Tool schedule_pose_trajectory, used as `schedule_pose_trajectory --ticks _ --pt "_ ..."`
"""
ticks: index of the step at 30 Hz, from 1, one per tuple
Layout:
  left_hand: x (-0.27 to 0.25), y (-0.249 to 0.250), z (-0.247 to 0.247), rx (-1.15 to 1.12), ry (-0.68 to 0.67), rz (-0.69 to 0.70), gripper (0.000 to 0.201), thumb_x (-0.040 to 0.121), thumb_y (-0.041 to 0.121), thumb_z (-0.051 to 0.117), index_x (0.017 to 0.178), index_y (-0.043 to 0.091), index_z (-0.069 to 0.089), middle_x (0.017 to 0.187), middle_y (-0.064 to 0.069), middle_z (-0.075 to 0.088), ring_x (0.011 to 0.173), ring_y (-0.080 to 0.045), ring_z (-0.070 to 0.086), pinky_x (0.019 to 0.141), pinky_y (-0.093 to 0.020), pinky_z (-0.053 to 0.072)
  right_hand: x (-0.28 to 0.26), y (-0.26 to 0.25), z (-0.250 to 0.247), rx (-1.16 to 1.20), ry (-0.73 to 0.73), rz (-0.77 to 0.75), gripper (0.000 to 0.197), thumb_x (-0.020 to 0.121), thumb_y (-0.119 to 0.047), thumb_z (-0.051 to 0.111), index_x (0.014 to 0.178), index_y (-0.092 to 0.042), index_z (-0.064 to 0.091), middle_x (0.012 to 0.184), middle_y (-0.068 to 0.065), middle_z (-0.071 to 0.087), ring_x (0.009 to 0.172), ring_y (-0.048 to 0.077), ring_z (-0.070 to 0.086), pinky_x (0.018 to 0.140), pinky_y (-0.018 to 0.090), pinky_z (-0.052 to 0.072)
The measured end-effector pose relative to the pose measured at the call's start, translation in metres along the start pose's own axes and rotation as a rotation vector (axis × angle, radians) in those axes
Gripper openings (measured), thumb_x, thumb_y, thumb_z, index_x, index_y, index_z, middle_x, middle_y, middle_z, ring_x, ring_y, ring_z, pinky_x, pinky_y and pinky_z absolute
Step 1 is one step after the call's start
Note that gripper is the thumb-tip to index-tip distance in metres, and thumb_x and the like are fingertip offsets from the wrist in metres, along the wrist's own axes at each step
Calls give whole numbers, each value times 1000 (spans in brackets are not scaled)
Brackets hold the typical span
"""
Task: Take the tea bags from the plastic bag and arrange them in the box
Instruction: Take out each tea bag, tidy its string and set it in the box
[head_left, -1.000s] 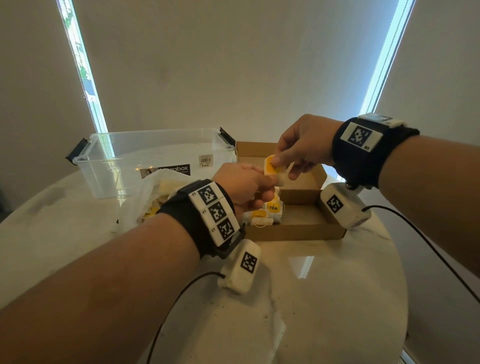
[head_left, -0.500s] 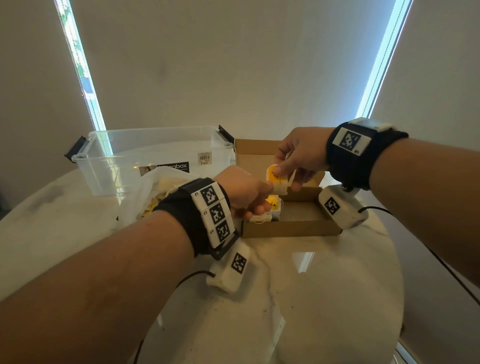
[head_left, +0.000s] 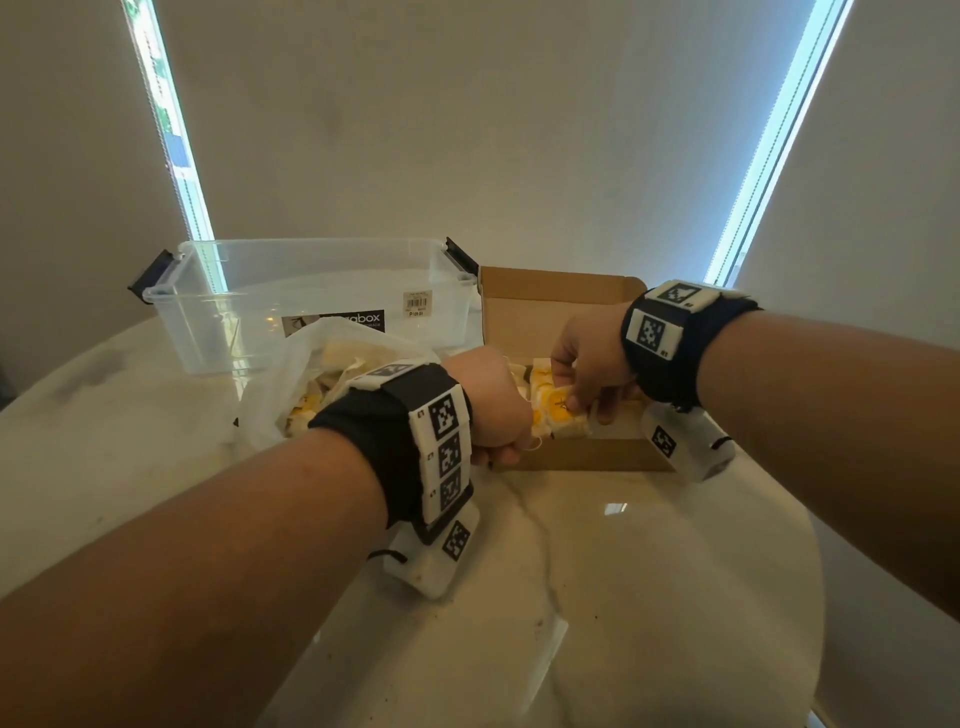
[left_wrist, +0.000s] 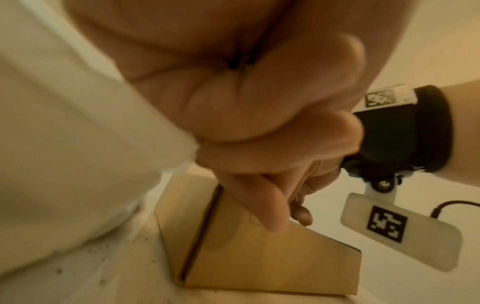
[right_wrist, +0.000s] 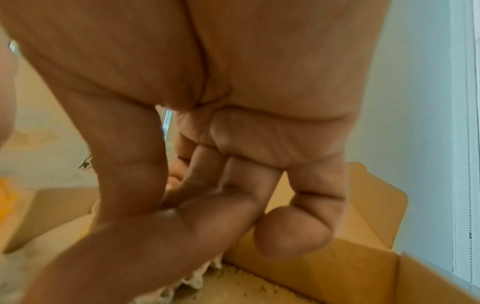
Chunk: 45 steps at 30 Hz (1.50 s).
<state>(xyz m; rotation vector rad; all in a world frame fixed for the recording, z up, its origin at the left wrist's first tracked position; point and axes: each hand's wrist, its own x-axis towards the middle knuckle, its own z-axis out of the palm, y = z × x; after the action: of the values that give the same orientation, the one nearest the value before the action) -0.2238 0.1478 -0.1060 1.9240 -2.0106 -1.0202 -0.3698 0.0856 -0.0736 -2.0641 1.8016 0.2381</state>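
Right hand (head_left: 587, 358) reached down into cardboard box (head_left: 582, 453), thumb and fingertips pinching tea bag (head_left: 560, 410) at box's left end, among other bags there; left hand (head_left: 488, 405) curled in fist at box's near-left corner, contents hidden, can't tell; plastic bag (head_left: 291, 384) left of box; clear tub (head_left: 311, 296) behind bag, left of box.

There are 2 hands: the left hand (head_left: 491, 402) and the right hand (head_left: 587, 358). There is 1 cardboard box (head_left: 587, 453), 1 clear plastic tub (head_left: 249, 306) and 1 plastic bag (head_left: 280, 395). 2 wristbands with square markers show, 1 on each wrist. The tea bags (head_left: 558, 408) in the box and in the bag overlap too much to count. There is 1 surface (head_left: 597, 597).
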Motion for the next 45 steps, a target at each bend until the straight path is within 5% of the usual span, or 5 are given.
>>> schedule_pose_trajectory --ticks 10,15,22,32,45 --pt "4 0 -2 -51 -37 -2 18 94 17 66 78 9 63 55 -1 64 44 -12 56 44 -20 47 25 -16 10 -302 29 60 37 82 -32 80 113 -13 72 111 7 73 106 24 68 95 38 56" --pt "4 0 -4 -79 -77 -20 17 96 18 63 82 9 62 61 -2 65 54 -15 55 53 -24 48 32 -14 9 -85 -6 134 18 80 -16 83 96 -11 75 88 6 77 79 20 73 70 32 59" --pt "4 -2 -7 -135 -102 -8 14 94 20 66 89 7 66 70 -4 69 55 -15 55 50 -24 47 34 -13 10 -47 -33 173 26 78 -15 85 101 -11 74 91 7 78 85 21 76 85 38 61" --pt "3 0 -31 -1301 -213 -100 52 99 42 45 116 -7 50 82 -20 66 50 -17 59 49 -19 48 -13 -8 -40 157 211 86 12 85 -15 78 94 -10 72 83 3 77 68 16 73 51 24 51" --pt "12 24 -7 -1453 -357 58 64 99 63 28 140 17 45 129 -24 62 88 -38 72 74 -43 57 -43 -7 -21 218 318 -256 11 84 -40 77 90 -32 75 87 -9 73 84 10 67 74 29 48"
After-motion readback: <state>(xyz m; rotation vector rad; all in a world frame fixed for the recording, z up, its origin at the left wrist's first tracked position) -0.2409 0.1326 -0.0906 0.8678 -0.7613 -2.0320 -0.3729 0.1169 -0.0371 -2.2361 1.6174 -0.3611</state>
